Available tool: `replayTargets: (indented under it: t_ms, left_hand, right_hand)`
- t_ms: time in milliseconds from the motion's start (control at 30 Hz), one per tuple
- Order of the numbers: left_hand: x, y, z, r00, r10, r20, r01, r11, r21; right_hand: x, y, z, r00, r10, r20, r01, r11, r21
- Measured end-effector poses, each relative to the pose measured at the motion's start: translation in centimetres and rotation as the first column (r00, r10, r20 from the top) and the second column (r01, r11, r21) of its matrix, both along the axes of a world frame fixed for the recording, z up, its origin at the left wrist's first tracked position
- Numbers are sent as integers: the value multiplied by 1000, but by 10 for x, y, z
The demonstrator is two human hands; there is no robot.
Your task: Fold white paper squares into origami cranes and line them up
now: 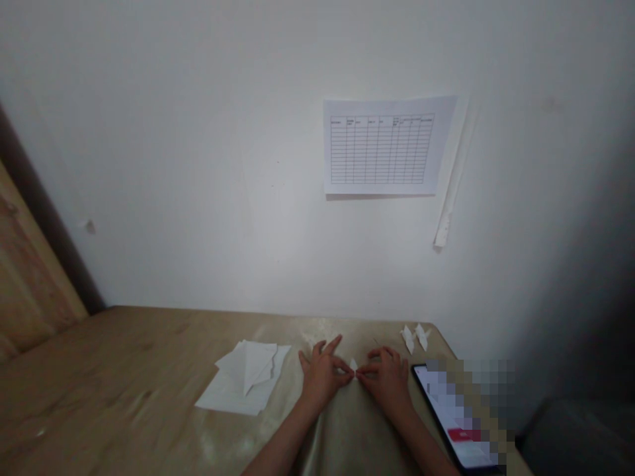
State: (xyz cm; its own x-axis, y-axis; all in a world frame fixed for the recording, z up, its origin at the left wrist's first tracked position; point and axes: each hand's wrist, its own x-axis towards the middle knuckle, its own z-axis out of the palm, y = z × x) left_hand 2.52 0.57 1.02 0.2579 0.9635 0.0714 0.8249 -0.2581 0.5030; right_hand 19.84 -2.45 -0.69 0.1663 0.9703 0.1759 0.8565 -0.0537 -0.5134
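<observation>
Between my two hands is a small folded piece of white paper (354,365), pinched from both sides just above the table. My left hand (323,370) grips its left side between thumb and index finger, with the other fingers spread away. On the opposite side, my right hand (384,373) pinches the paper with thumb and index finger, its remaining fingers curled. The fingertips hide most of the paper, so its full shape cannot be made out. Two small folded white paper pieces (414,338) lie near the table's far right corner.
Left of my hands lies a pile of white paper sheets (233,390), some folded. A phone (461,423), partly blurred out, rests along the right edge of the brown-covered table (124,396). Behind rises a white wall with a printed table sheet (380,149) on it.
</observation>
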Motion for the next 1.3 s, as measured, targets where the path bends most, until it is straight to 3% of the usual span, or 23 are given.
replayTargets:
  t_ms: [333,733,1300]
  left_hand:
    - [-1,2,-4,1000,19,-13,-20,1000,-12]
    - [-6,4,-3,996,1,-91,-4,999,-33]
    - [-6,6,-8,991,2,-134,-1,1000,5]
  right_hand:
    - [-1,-6,9,1000,27,6,-26,999,-44]
    - [2,-1,0,995,32,96,-18,990,-143]
    - [-4,-2,-12,993,30,116,-24,998,-56]
